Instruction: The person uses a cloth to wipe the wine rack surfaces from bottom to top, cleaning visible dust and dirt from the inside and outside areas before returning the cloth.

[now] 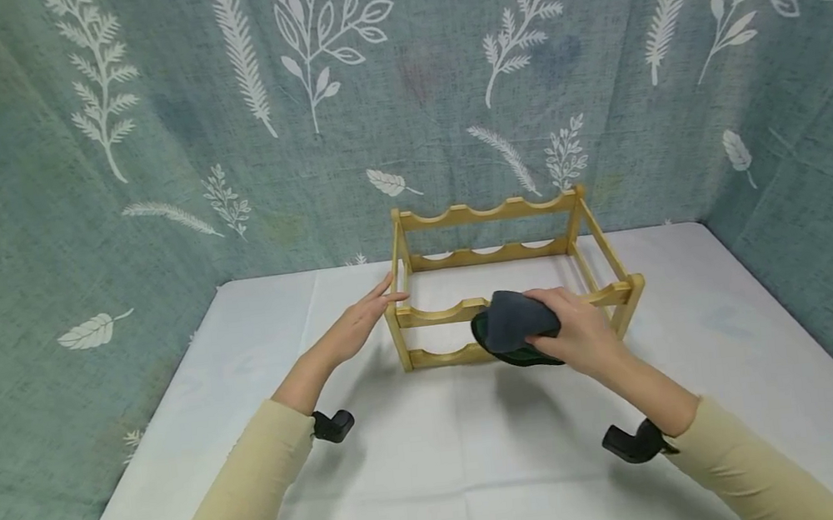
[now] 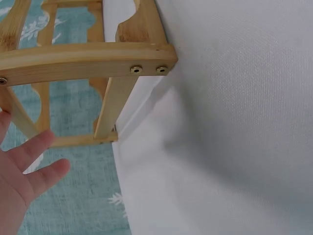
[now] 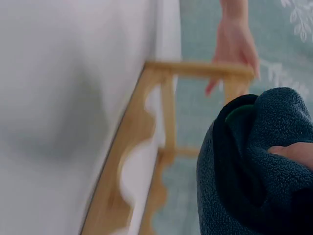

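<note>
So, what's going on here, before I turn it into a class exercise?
Someone's right-hand fingers grip a folded dark terry cloth, held above a white-covered table at the front of a wooden wine rack. Whether cloth and rack touch isn't clear. The left-hand fingers are extended at the rack's left side.

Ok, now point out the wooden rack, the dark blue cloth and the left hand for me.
Wooden rack (image 1: 458, 315): head view, on its upper front rail.
Dark blue cloth (image 1: 510, 323): head view, on its upper fold.
Left hand (image 1: 355, 330): head view, on the back of the hand.
</note>
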`<act>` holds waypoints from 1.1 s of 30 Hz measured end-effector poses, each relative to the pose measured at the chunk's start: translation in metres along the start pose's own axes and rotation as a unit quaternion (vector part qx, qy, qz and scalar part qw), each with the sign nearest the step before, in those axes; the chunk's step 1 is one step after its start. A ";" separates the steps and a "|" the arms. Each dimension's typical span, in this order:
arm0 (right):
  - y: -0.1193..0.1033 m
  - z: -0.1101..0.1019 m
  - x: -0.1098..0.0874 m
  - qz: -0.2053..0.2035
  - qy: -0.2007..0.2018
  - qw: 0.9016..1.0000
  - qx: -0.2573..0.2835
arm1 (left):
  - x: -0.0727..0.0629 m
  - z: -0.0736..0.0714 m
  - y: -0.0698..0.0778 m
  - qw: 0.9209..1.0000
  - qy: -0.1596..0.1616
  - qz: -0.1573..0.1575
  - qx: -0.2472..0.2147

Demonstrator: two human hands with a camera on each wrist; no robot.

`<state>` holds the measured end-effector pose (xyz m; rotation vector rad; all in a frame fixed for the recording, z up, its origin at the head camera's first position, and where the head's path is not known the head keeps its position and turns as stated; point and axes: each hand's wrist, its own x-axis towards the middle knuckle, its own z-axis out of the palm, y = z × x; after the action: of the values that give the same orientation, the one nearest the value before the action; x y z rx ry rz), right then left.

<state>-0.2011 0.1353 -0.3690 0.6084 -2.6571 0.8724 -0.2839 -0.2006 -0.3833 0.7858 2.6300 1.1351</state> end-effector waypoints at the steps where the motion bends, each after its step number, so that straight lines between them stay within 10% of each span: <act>1: 0.006 -0.007 -0.005 0.011 0.001 1.000 -0.007 | 0.000 0.000 0.000 1.000 0.002 0.001 -0.001; 15: 0.060 -0.066 -0.052 0.092 0.027 0.994 -0.061 | -0.002 -0.004 0.000 1.000 0.001 -0.012 -0.006; 33: -0.044 0.041 0.021 -0.063 -0.046 0.991 0.107 | 0.003 -0.010 0.003 0.998 -0.048 -0.035 0.003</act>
<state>-0.2040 0.0715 -0.3706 0.8781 -2.5893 1.1259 -0.2890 -0.2032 -0.3737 0.7235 2.5618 1.0465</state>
